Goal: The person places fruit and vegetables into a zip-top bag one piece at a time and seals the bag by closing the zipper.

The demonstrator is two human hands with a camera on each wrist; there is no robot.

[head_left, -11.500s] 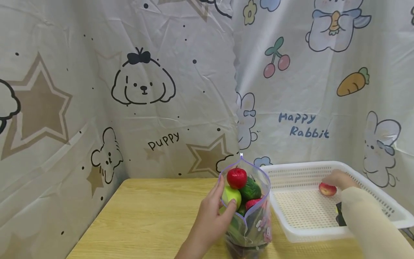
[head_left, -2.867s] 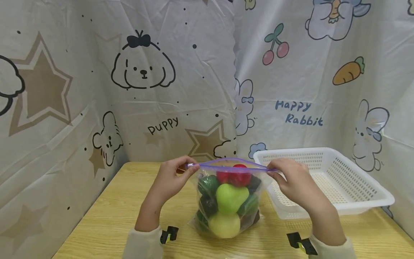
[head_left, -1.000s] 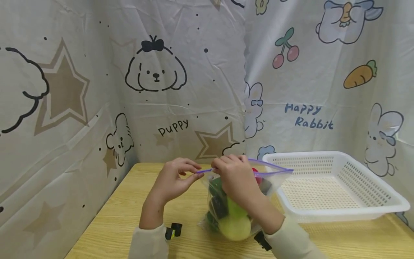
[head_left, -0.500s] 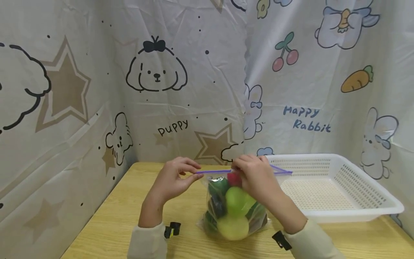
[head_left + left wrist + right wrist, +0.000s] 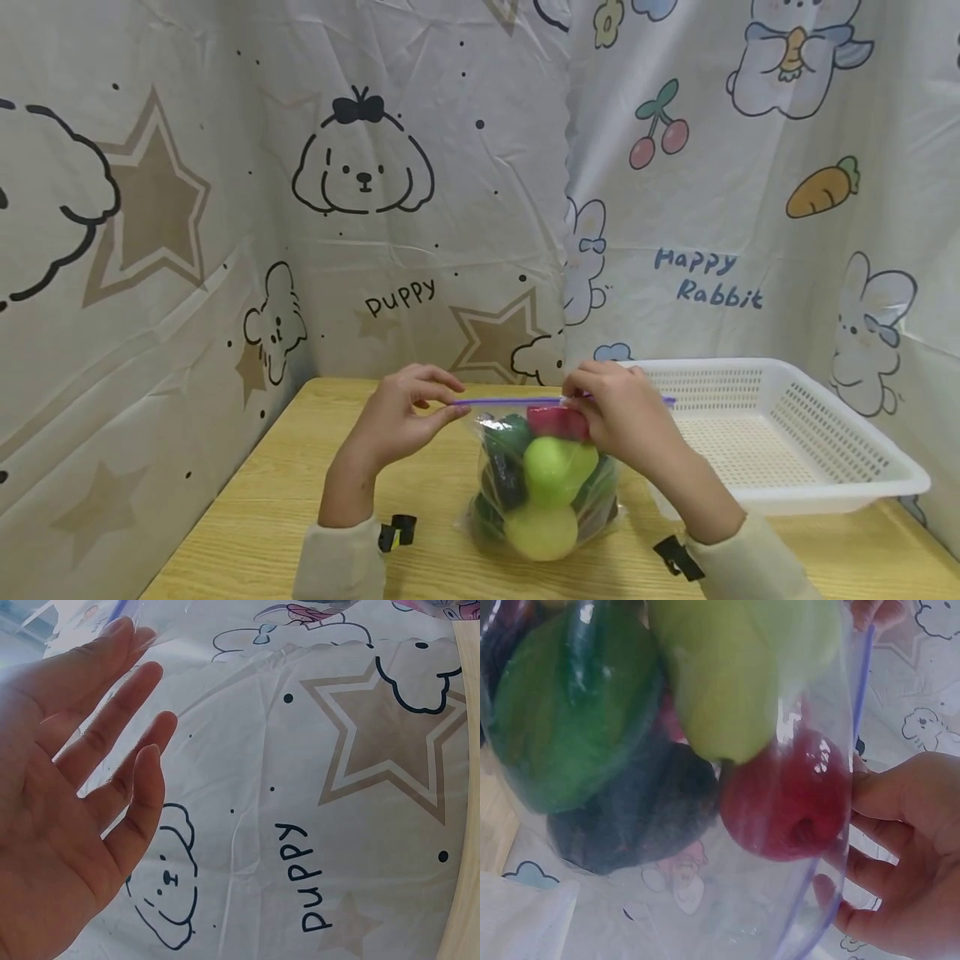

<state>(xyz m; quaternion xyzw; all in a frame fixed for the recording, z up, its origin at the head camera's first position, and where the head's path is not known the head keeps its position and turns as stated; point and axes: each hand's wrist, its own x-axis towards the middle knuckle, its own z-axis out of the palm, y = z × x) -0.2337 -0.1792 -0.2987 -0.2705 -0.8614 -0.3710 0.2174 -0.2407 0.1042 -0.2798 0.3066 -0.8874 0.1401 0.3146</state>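
Note:
A clear zip bag (image 5: 611, 508) packed with toy-like fruit and vegetables stands on the table. Through its side I see a green pear (image 5: 558, 471), a pale yellow round fruit (image 5: 542, 533), a red apple (image 5: 787, 802) and several dark green pieces (image 5: 577, 712). My left hand (image 5: 397, 417) pinches the left end of the purple zip strip (image 5: 510, 402) between thumb and forefinger; its other fingers are loosely bent in the left wrist view. Right of the strip's middle, my right hand (image 5: 626, 417) pinches the zip at its slider, which the fingers mostly hide.
A white perforated basket (image 5: 795, 500) stands right of the bag, partly behind my right forearm. The wooden table (image 5: 300, 500) reaches back to a printed cloth backdrop (image 5: 465, 208). A black clip-like piece sits at each sleeve cuff.
Earlier my left hand held the bag's mouth open while my right hand reached a red fruit in the basket. Lately my right hand has slid rightward along the zip, the strip pressed together behind it.

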